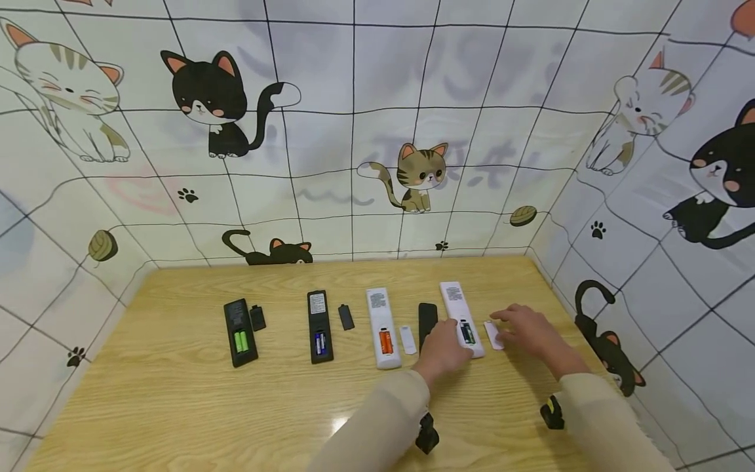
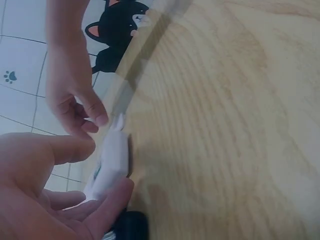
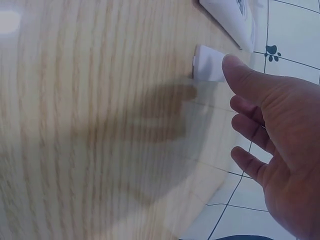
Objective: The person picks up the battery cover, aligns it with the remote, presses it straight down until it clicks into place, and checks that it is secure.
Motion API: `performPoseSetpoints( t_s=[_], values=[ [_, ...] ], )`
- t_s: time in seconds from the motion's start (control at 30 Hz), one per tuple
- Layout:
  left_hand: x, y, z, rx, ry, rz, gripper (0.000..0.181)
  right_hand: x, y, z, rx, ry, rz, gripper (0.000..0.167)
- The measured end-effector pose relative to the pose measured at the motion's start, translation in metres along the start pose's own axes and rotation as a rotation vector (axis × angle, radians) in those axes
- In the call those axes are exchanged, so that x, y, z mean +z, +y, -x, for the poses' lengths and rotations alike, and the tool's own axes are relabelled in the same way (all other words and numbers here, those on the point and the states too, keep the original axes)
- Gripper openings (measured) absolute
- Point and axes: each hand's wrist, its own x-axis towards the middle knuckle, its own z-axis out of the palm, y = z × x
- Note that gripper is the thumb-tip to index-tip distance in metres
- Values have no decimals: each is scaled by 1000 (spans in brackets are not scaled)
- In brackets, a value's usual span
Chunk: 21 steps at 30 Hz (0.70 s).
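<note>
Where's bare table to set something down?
Free: table in front of the green-battery remote, and between the leftmost black cover and blue-battery remote. Crowded: around the left hand, black item and rightmost white remote.

I have a light wood table (image 1: 177,406) with visible grain in front of me. From left to right, I count 1 black remote (image 1: 238,318) with 1 small black cover (image 1: 257,318) just beside it, a 2nd black remote (image 1: 319,321) and a 2nd black cover (image 1: 346,317) slightly apart, 1 white remote (image 1: 380,318) near 1 small white cover (image 1: 407,340), 1 slim black object (image 1: 427,319) partly hidden from me, a 2nd white remote (image 1: 456,308), and a 2nd white cover (image 1: 492,334).
</note>
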Motion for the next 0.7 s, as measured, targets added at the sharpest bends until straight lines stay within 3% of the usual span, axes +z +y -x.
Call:
performPoseSetpoints(
  t_s=[0.3, 0.53, 0.7],
  values=[
    [18, 6, -3, -33, 64, -75, 65, 6, -2, -1, 17, -48, 11, 49],
    [33, 18, -7, -126, 159, -158, 74, 9, 1, 3, -17, 5, 0, 41],
    [40, 24, -8, -160, 242, -247, 78, 10, 1, 3, -20, 19, -16, 37]
  ],
)
